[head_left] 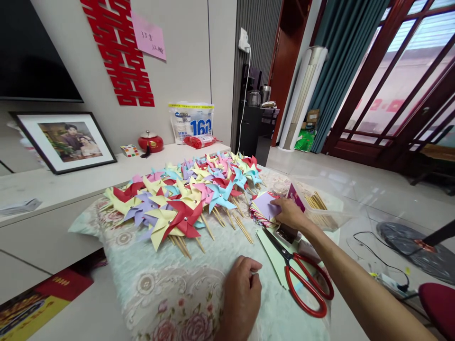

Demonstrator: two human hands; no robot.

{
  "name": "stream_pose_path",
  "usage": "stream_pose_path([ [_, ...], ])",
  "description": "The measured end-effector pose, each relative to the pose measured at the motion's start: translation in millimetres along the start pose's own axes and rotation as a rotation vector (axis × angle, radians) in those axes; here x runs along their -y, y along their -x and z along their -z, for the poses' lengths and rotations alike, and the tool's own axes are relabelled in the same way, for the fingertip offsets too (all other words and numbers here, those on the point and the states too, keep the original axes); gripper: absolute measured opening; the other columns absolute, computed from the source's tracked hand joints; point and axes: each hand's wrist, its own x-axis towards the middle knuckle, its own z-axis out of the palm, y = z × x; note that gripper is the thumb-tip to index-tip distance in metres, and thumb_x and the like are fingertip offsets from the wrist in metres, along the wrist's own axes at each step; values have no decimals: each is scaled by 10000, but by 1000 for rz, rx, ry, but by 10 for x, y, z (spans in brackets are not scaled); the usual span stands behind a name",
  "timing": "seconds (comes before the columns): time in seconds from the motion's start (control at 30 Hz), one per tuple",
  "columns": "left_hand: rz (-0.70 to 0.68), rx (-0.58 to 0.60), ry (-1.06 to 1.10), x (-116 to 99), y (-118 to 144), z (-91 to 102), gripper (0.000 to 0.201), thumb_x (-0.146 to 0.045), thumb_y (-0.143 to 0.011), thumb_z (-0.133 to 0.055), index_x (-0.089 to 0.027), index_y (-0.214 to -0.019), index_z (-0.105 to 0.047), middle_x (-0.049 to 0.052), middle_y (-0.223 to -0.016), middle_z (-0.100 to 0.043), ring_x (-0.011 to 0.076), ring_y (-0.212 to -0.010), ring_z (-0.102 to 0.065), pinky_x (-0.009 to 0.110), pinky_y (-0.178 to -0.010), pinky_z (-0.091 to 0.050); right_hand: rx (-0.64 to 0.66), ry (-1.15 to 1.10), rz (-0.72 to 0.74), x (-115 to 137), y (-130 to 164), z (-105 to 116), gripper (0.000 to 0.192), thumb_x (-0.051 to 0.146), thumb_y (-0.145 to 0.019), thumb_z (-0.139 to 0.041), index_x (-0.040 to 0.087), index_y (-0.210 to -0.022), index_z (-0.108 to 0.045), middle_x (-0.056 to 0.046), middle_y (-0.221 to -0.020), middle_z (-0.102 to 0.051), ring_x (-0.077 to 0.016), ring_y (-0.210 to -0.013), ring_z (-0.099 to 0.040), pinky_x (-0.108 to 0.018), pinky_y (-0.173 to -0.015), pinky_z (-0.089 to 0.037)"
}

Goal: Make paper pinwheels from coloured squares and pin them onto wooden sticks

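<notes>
While the finished pinwheels [185, 199] lie fanned in overlapping rows across the left and middle of the floral cloth [156, 289], their wooden sticks all pointing toward the person so each can be lifted by its handle, the left hand [242, 296] rests on the cloth near the front edge, fingers curled loosely inward and holding nothing that shows. Just right of it the red-handled scissors [302, 279] lie shut on a pale green sheet, within easy reach. Farther right, the right hand [291, 214] pinches the top lilac square of the stack of coloured paper [263, 210], beside a clear tray of bare sticks [320, 208].
</notes>
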Motion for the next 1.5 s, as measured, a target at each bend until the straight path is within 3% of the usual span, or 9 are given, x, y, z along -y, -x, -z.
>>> stream_pose_path([
  [0.17, -1, 2, 4, -12, 8, 6, 317, 24, -742, -436, -176, -838, -662, 54, -855, -677, 209, -819, -657, 322, -745, -482, 26, -13, 16, -40, -32, -13, 452, 127, -808, -709, 162, -1254, -649, -105, -1290, -667, -263, -1188, -606, -432, -987, -475],
  [0.3, -4, 2, -1, -4, -4, -1, 321, 30, -735, -439, -173, -841, -664, 55, -855, -678, 209, -819, -657, 318, -739, -480, 23, -32, 34, -35, -29, 10, 540, -1, -710, -673, 140, -1231, -690, -119, -1247, -708, -256, -1159, -635, -326, -976, -469],
  [0.4, -9, -2, -5, -3, -8, -2, 323, 32, -730, -441, -177, -833, -664, 48, -845, -677, 204, -806, -655, 311, -729, -476, 29, -40, 40, -20, -23, 33, 487, 6, -729, -671, 145, -1194, -711, -113, -1219, -725, -249, -1140, -651, -307, -968, -473],
  [0.63, -15, 0, -15, 7, -1, -7, 323, 34, -735, -434, -162, -846, -665, 63, -846, -665, 213, -816, -649, 322, -735, -476, 84, -19, 53, -10, -40, 80, 244, 266, -926, -672, 151, -1142, -674, -78, -1186, -697, -233, -1094, -658, -458, -967, -515],
  [0.83, -10, -1, -16, 3, 6, -12, 314, 26, -742, -437, -168, -854, -657, 58, -857, -663, 208, -796, -646, 317, -719, -471, 108, 34, 41, 10, -74, 85, 255, 320, -971, -615, 166, -1172, -644, -79, -1208, -660, -222, -1040, -661, -432, -896, -559],
  [1.17, -2, 2, -23, 6, 3, -22, 310, 18, -742, -442, -183, -844, -655, 47, -849, -667, 196, -750, -637, 308, -687, -453, 33, 137, -31, 83, -40, 58, 290, 328, -968, -620, 168, -1210, -622, -85, -1211, -650, -221, -1024, -663, -419, -868, -568],
  [1.37, -8, -6, -20, -6, 8, -8, 308, 12, -741, -445, -188, -841, -656, 44, -852, -674, 194, -754, -643, 305, -688, -463, -31, 103, -5, 30, -35, 86, 210, 332, -973, -606, 144, -1042, -670, -46, -1020, -700, -182, -891, -678, -373, -809, -561],
  [1.5, -10, -4, -22, -5, 7, -3, 311, 8, -751, -435, -196, -840, -652, 43, -855, -675, 195, -780, -648, 310, -701, -468, -75, 59, 30, 25, -13, 84, 169, 237, -936, -602, 153, -840, -712, -43, -830, -730, -170, -777, -661, -265, -702, -465],
])
